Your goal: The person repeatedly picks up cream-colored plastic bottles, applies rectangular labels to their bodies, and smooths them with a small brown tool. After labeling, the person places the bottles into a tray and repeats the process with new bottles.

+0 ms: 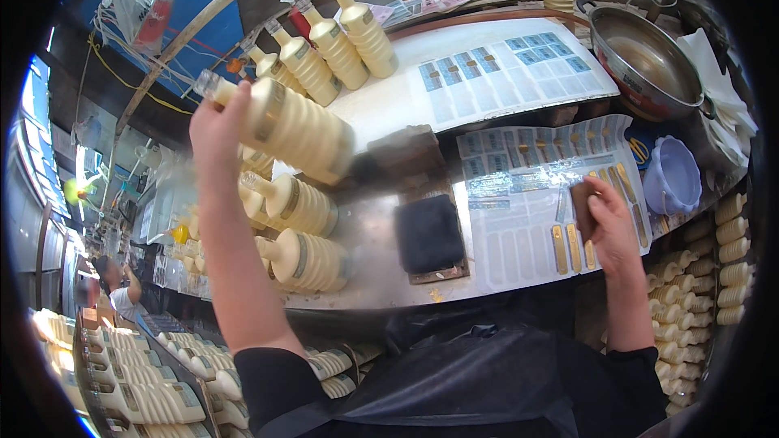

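Observation:
My left hand point(217, 131) is closed round the neck of a cream ribbed bottle point(300, 134), held tilted above the table with its base to the right. The bottle is slightly blurred. My right hand point(614, 231) pinches a small flat brown piece point(583, 211), its material unclear, over a sheet of labels point(511, 247). Gold strips point(560, 250) and blue-grey labels lie on that sheet, along with bare backing. Between the hands sits a black pad point(428, 234) on a wooden base. More cream bottles point(304, 204) with grey labels lie or stand below the left hand.
Several labelled bottles point(329, 45) stand behind on a white board point(414, 109), beside another label sheet point(487, 73). A metal pan point(645, 57) and a lilac bucket point(672, 176) are at the right. Bottles fill racks point(146, 393) at both sides. A person point(126, 296) is far left.

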`<control>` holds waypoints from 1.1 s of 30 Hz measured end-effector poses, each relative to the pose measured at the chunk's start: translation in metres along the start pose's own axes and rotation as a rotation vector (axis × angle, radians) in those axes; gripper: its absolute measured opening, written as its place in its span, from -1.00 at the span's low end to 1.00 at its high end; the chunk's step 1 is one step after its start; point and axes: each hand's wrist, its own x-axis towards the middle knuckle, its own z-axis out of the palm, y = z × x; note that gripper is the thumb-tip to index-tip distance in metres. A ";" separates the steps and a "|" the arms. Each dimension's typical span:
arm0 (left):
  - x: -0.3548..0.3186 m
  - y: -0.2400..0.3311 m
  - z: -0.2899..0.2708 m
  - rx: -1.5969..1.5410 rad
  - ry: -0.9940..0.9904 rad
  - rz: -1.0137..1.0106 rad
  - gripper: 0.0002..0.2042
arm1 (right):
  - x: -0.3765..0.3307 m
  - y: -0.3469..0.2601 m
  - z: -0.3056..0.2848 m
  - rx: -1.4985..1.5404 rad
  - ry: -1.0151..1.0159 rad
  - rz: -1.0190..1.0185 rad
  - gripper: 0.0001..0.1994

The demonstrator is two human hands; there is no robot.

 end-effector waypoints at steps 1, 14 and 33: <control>0.018 -0.004 -0.004 0.081 0.021 -0.001 -0.63 | 0.000 -0.005 -0.012 0.000 -0.013 -0.029 -0.64; 0.223 -0.213 -0.071 0.293 -0.061 -0.394 -0.54 | -0.108 -0.095 -0.250 -0.274 0.828 -0.120 -0.64; 0.135 -0.129 0.043 0.632 0.385 -0.315 -0.29 | -0.242 0.174 -0.483 -1.172 1.214 1.047 -0.37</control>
